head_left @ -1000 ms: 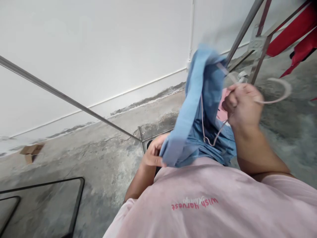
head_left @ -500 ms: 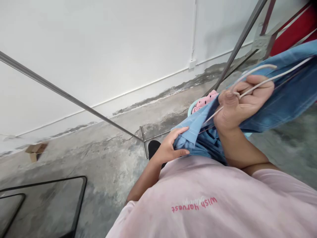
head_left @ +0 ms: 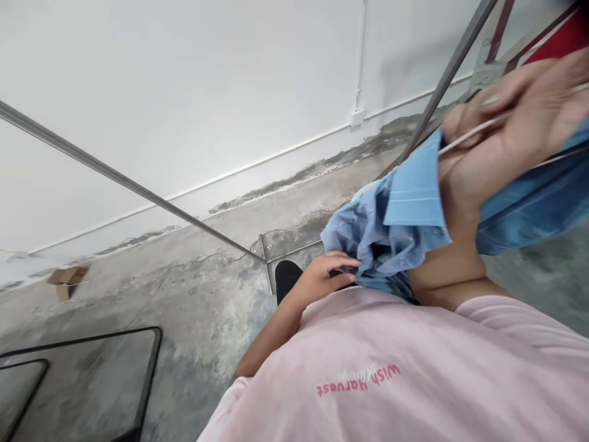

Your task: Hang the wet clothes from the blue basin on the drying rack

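Observation:
A blue denim garment [head_left: 368, 227] with a stitched band [head_left: 414, 193] and a white drawstring [head_left: 478, 130] hangs bunched in front of my waist. Its longer part stretches off past the right edge of the view. My left hand [head_left: 329, 276] pinches the garment's lower left edge, thumb below the fingers. Raised at the upper right and partly smeared by motion, my right hand [head_left: 519, 116] has the drawstring running across its palm, between curled fingers and thumb. The band crosses beside my right wrist. Whether my right forearm passes through the garment or beside it, I cannot tell.
A grey metal pole [head_left: 138, 187] slants down to a floor frame [head_left: 264, 261] by my black shoe [head_left: 288, 276]. Another dark pole [head_left: 442, 92] rises at the right, near red cloth [head_left: 564, 40]. A cardboard box [head_left: 67, 279] and black-framed panels [head_left: 151, 362] lie at the left.
My right hand has moved up and to the right with the drawstring. The band has swung up toward my right wrist, and the cloth by my left hand has bunched. The pink cloth behind is now mostly hidden.

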{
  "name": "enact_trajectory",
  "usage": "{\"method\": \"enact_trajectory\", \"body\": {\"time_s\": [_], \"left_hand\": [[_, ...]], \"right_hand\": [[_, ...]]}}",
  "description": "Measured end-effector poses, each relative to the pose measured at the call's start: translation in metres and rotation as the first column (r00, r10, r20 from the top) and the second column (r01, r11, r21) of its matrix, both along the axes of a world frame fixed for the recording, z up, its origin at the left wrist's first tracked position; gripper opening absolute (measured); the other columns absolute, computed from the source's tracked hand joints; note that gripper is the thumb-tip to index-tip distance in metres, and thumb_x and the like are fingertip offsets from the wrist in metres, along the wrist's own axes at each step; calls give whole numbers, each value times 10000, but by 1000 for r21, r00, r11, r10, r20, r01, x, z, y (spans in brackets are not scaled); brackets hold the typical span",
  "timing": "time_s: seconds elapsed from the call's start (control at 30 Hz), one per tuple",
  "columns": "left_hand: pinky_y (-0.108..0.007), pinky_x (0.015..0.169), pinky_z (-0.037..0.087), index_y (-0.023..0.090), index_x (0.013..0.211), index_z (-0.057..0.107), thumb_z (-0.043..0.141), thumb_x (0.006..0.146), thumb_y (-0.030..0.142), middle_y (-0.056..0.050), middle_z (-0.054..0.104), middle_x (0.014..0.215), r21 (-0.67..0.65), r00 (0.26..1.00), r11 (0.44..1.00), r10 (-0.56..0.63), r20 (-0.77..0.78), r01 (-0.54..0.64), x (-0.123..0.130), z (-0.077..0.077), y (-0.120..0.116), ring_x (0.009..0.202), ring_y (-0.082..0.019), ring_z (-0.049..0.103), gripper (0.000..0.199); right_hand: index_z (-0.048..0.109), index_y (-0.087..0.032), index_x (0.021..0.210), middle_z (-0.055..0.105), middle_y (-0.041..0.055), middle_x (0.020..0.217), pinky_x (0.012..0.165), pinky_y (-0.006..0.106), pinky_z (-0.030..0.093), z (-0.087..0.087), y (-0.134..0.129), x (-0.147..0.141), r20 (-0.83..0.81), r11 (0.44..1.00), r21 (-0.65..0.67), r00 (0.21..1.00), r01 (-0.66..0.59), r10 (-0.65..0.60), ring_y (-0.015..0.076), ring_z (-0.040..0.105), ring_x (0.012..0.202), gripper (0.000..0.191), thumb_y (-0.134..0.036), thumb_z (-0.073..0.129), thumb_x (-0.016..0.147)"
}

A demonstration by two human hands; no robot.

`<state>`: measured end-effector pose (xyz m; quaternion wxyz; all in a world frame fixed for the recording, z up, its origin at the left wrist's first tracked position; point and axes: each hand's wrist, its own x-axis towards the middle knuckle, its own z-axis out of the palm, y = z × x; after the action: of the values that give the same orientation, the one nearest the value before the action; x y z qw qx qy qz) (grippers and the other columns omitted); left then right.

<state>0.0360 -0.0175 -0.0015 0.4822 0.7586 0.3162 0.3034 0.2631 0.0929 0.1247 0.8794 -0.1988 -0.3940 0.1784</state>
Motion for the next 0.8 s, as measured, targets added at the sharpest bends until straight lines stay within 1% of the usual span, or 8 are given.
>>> {"method": "enact_trajectory", "body": {"time_s": [0.1, 0.23, 0.3, 0.37, 0.43, 0.5, 0.7, 0.8], "left_hand": [[-296, 774, 499, 209, 909, 753, 657, 892, 403, -50, 706, 860, 157, 931, 919, 348, 109, -361, -4, -2, 1, 802, -160, 638, 217], [-293, 786, 473, 215, 1011, 691, 694, 857, 382, -46, 674, 961, 288, 677, 618, 706, 206, -732, -15, -3, 1, 875, -168, 614, 228], [-305, 831, 469, 220, 1178, 633, 751, 797, 398, -75, 646, 1115, 311, 638, 575, 753, 163, -757, -20, -6, 4, 1008, -200, 604, 437], [-310, 848, 463, 210, 1239, 604, 758, 780, 412, -87, 637, 1159, 264, 696, 659, 714, 73, -704, -23, -12, 10, 1051, -216, 595, 525], [-285, 792, 450, 185, 1069, 674, 692, 833, 417, -50, 668, 978, 164, 774, 763, 633, -2, -625, -26, -18, 15, 911, -186, 604, 332], [-255, 716, 416, 172, 842, 682, 613, 886, 395, -4, 623, 766, 102, 777, 772, 630, 5, -627, -29, -22, 19, 747, -147, 562, 238], [-235, 700, 386, 173, 771, 645, 544, 933, 419, 16, 562, 708, 168, 413, 378, 855, 314, -910, -49, -9, 27, 711, -127, 510, 311], [-233, 708, 396, 172, 783, 617, 558, 922, 380, 13, 555, 744, 174, 401, 365, 874, 274, -914, -54, -2, 32, 721, -122, 507, 257]], "right_hand": [[267, -242, 903, 436, -113, 638, 343, 171, 204, -8, -10, -32, 26, 982, -81, 985, -168, 171, 15, 303, 383, 374, -461, 569, 909], [358, -227, 947, 605, -76, 692, 353, 179, 306, -33, -19, -48, 79, 892, -288, 919, -349, 386, 46, 503, 434, 474, -514, 710, 808], [385, -225, 944, 639, -65, 708, 367, 184, 356, -38, -22, -45, 83, 879, -285, 904, -383, 420, 64, 549, 461, 458, -492, 728, 800], [397, -223, 936, 646, -64, 716, 382, 186, 393, -37, -24, -40, 70, 895, -228, 910, -383, 408, 67, 560, 475, 444, -465, 742, 798], [392, -223, 929, 636, -70, 718, 394, 180, 412, -33, -26, -34, 60, 922, -157, 929, -354, 366, 58, 548, 474, 432, -444, 742, 806], [373, -224, 921, 619, -73, 711, 387, 169, 396, -31, -27, -29, 75, 954, -87, 954, -285, 292, 53, 528, 464, 427, -446, 724, 823], [313, -230, 897, 551, -88, 696, 382, 170, 398, -35, -26, -27, 81, 1000, 8, 997, -20, 19, 49, 509, 472, 515, -565, 693, 808], [303, -237, 900, 559, -95, 696, 368, 172, 382, -36, -27, -31, 104, 999, 36, 994, -33, 29, 55, 504, 456, 512, -574, 679, 818]]}}
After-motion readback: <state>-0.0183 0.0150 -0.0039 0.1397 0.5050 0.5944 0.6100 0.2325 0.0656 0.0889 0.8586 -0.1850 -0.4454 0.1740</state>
